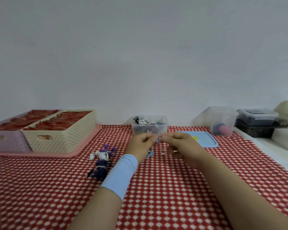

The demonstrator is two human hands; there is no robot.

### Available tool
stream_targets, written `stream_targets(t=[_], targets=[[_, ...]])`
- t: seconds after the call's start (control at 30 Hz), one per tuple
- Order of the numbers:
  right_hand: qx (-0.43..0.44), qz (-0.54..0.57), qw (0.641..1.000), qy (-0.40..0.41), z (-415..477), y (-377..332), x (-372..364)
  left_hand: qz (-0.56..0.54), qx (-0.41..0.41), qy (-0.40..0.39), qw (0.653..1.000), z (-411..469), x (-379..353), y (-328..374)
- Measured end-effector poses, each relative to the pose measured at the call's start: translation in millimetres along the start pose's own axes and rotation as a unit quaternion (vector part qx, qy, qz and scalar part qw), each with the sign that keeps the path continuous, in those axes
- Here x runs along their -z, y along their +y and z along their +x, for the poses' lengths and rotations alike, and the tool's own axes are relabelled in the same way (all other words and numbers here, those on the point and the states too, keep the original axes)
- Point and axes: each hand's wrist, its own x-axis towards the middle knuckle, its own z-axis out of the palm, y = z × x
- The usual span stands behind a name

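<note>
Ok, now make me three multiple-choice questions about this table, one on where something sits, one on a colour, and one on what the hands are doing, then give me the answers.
1. The clear tub of cords stands:
A. at the table's near edge
B. just behind the left hand and right hand
C. on the floor

2. The cord being held is:
A. light blue
B. red
C. yellow

3. The two hands:
A. lie flat and open
B. hang idle at the sides
C. both pinch the cord

Answers:
1 B, since the fingertips overlap the tub's front wall in the head view.
2 A, since a light blue loop hangs below the hands.
3 C, since the fingers and thumb of each hand are curled together on it.
</note>
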Motion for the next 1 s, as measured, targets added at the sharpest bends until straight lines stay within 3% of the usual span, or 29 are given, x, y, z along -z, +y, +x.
stream_targets(t=[0.43,0.83,1.0], targets=[[-0.029,0.034,0.999,-0.021,-0.4,1.7,5.9,-0.171,0.067,-0.073,0.980,-1.4,-1.5,-4.7],[-0.016,0.003,0.999,-0.029,-1.1,3.3,6.0,-0.143,0.069,-0.071,0.985,-2.7,-1.5,-8.0],[-0.011,0.008,1.000,-0.027,-1.0,3.9,7.3,-0.182,0.076,-0.085,0.977,-3.9,-3.7,-5.9]])
